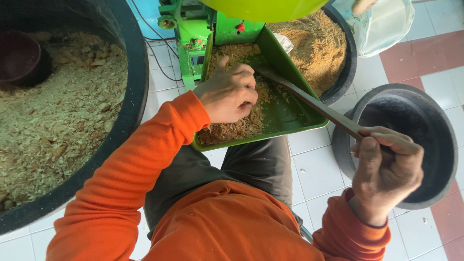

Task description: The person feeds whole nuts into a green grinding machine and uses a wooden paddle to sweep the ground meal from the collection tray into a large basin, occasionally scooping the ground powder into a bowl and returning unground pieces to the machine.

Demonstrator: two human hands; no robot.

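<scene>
My left hand (229, 92) rests in the green feed tray (290, 123) of a green machine (193, 38), fingers curled over brown shredded material (237, 126) heaped in the tray. My right hand (384, 169) grips one end of a long flat wooden stick (309, 99); the stick's far end reaches into the tray near my left hand. Both arms wear orange sleeves.
A large black tub (137, 72) of pale coarse chips, with a dark bowl (21, 58) in it, stands at left. Another black tub (345, 63) of fine brown powder sits behind the tray. An empty black bucket (435, 145) is under my right hand. White and red tiled floor.
</scene>
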